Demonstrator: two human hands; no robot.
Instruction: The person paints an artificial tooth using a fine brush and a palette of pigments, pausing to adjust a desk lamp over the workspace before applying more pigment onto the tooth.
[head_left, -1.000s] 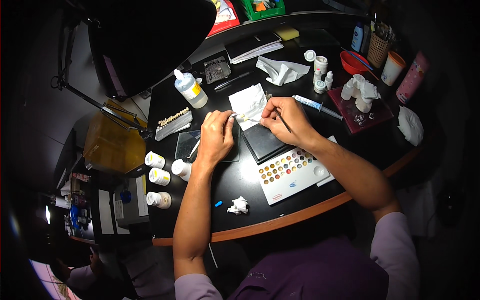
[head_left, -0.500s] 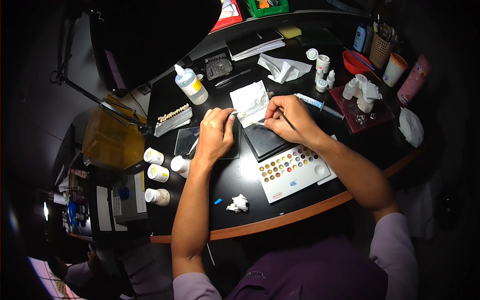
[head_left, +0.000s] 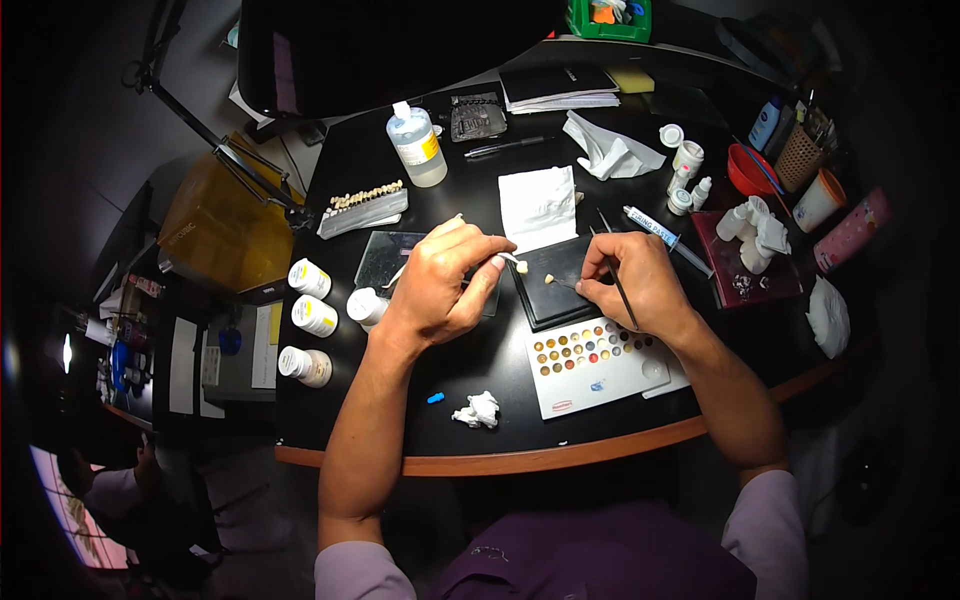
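My left hand (head_left: 450, 275) is closed around slim metal tweezers, whose tips hold a small pale tooth crown (head_left: 521, 267). Opposite it, my right hand (head_left: 640, 285) pinches a thin stem ending in a tooth-shaped shade tab (head_left: 549, 279). A thin dark-handled brush (head_left: 625, 298) also rests between the right fingers. Crown and tab are a short way apart over a flat black case (head_left: 535, 310). Beyond the case lies a folded white tissue (head_left: 538, 205). A white palette (head_left: 570, 395) with several coloured wells sits below the right hand.
Several white jars (head_left: 315, 317) and a shade guide (head_left: 365, 205) stand left, a clear bottle (head_left: 418, 150) behind. Right are a syringe (head_left: 665, 235), a dark red slab (head_left: 735, 285) and a red bowl (head_left: 750, 170). Crumpled tissue (head_left: 477, 409) lies near the front edge.
The view has shifted. Both hands have moved from over the tissue to over the black case. The right hand holds the tab farther from the crown, and the brush is angled differently.
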